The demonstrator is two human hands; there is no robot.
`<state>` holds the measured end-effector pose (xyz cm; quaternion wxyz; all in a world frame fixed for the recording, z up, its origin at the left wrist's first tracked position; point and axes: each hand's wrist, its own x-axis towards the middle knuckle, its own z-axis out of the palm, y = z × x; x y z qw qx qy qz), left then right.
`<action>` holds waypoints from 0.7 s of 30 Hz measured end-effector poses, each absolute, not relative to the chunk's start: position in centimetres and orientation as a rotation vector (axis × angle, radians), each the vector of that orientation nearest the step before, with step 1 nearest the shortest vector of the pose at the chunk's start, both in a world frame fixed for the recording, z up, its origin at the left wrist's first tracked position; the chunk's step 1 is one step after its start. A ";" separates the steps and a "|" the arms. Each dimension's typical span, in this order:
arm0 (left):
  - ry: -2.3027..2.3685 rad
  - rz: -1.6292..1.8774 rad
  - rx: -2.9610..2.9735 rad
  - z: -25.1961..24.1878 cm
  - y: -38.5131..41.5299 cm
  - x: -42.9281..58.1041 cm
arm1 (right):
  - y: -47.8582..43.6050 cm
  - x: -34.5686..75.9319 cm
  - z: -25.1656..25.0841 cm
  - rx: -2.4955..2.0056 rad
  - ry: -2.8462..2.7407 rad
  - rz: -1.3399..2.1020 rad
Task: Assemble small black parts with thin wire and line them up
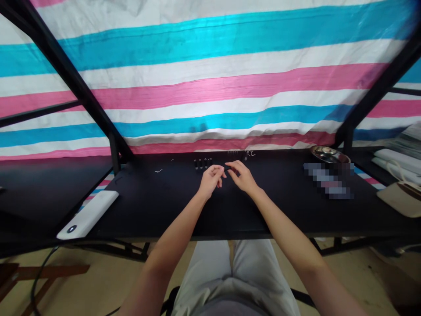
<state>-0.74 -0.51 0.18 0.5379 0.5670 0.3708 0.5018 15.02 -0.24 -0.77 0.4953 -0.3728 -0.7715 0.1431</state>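
Over the middle of the black table (pixel 158 206), my left hand (pixel 212 179) and my right hand (pixel 241 175) meet at a small dark piece (pixel 226 168). The fingertips of both hands are closed on it from either side. It is too small and dark for its kind to be told. Just beyond my left hand, several short dark cylinders (pixel 201 163) stand or lie in a row; which, I cannot tell. Farther back is a row of smaller pieces (pixel 233 152). White thread-like scraps (pixel 251 153) lie near the back edge, beside another small dark piece (pixel 246 155).
To the left lies a long white device (pixel 90 214) with a black round spot. A shiny metal dish (pixel 330 155) sits at the back right, near a blurred-out item (pixel 329 181). A beige bag (pixel 401 198) is at far right. Black frame bars (pixel 79 92) slope up both sides.
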 end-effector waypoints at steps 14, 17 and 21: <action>1.007 1.310 1.641 -0.8 -0.8 -0.5 | -0.7 14.5 -1.1 -1.086 -1.476 0.810; 1.005 1.297 1.684 -0.7 -0.9 -0.6 | -0.7 14.4 -1.4 -1.098 -1.478 0.779; 1.014 1.292 1.682 -0.8 -0.9 -0.6 | -0.5 14.6 -1.6 -1.133 -1.510 0.682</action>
